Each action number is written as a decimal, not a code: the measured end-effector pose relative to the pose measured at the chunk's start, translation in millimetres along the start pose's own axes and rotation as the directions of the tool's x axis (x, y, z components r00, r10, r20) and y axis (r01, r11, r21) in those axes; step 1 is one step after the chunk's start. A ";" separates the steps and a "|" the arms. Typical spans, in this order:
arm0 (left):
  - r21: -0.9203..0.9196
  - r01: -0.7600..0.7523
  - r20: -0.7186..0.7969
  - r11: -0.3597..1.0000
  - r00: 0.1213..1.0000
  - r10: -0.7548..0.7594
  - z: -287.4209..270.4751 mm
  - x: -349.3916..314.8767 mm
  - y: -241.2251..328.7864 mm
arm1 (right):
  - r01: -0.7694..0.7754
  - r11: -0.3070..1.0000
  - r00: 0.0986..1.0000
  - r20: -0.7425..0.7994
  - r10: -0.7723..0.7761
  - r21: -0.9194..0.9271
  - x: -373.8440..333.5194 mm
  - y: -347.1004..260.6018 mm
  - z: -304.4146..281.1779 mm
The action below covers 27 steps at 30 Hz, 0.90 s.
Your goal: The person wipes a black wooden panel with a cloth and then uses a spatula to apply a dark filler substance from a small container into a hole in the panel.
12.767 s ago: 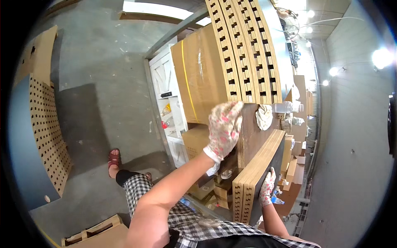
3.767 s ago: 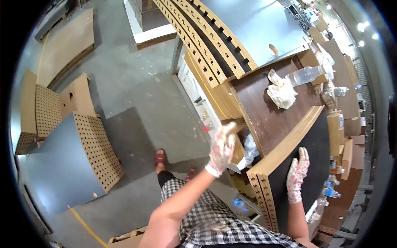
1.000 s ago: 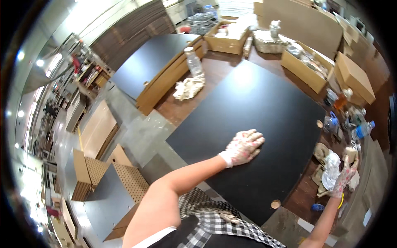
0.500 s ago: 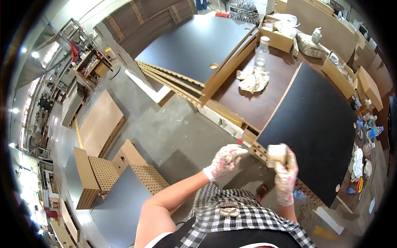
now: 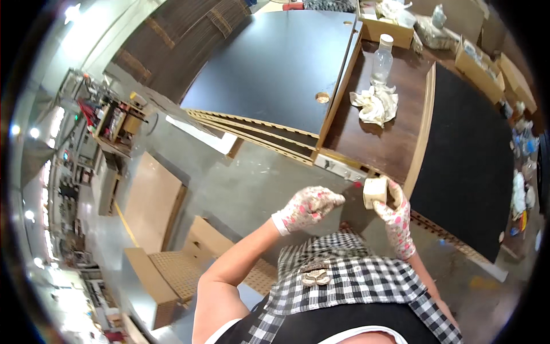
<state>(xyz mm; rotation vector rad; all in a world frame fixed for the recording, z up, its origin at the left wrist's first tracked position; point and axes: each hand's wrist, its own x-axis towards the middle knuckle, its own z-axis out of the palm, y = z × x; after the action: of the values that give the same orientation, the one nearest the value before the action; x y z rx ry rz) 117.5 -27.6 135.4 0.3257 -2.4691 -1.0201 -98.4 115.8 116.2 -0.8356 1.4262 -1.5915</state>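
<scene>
My right hand (image 5: 395,213), in a white glove with pink flowers, grips a pale cream block (image 5: 375,190) between thumb and fingers. It is just left of the near corner of a black curved panel (image 5: 467,152), which has a light bare edge. My left hand (image 5: 309,207) wears a matching glove and hangs over the floor, left of the block and apart from it. Its fingers are curled together; whatever they may hold is hidden.
A brown table (image 5: 395,69) bears a clear bottle (image 5: 381,60) and a crumpled white cloth (image 5: 375,106). Stacked dark panels (image 5: 275,69) lie at the far left of it. Cardboard boxes (image 5: 481,71) and plastic bottles line the right. More panels (image 5: 154,200) rest on the left floor.
My right hand with the block has moved from over the black panel's near edge to its left. My view has shifted and turned. My left hand stays beside it, fingers curled.
</scene>
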 end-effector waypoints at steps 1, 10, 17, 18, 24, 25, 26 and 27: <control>0.025 -0.010 -0.004 1.000 1.000 0.010 -24.8 -3.6 -1.4 | -0.041 0.992 0.999 0.018 0.040 0.123 5.9 3.8 15.5; 0.231 -0.303 0.023 0.925 0.952 0.306 -172.1 90.2 -76.0 | 0.058 0.983 0.967 -0.254 -0.013 0.171 40.1 25.6 88.1; 0.177 -0.509 0.327 0.842 0.838 0.437 -158.6 200.8 -143.6 | 0.258 0.918 0.700 -0.714 0.038 0.301 26.0 68.2 160.2; 0.156 -0.513 0.343 0.844 0.829 0.441 -147.3 221.2 -147.9 | 0.229 0.944 0.658 -0.753 0.030 0.238 22.1 80.8 165.4; 0.296 -0.681 0.508 0.670 0.706 0.493 -104.9 282.3 -159.7 | 0.302 0.935 0.510 -0.860 0.008 0.188 17.7 96.0 190.2; 0.296 -0.730 0.524 0.616 0.663 0.534 -104.8 284.4 -164.3 | 0.289 0.937 0.509 -0.860 0.024 0.198 17.9 96.8 193.7; 0.269 -0.723 0.521 0.636 0.665 0.535 -105.6 282.9 -160.9 | 0.284 0.935 0.514 -0.857 0.038 0.211 20.5 99.0 194.8; 0.233 -0.719 0.536 0.655 0.657 0.531 -105.8 283.8 -158.2 | 0.320 0.921 0.524 -0.851 0.024 0.223 23.1 110.5 197.5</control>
<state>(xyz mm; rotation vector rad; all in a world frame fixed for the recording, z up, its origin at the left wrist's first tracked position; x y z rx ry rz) -71.4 -309.2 177.5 -0.7145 -2.8249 -0.2297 82.2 5.2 33.0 0.1325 1.6104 -2.4968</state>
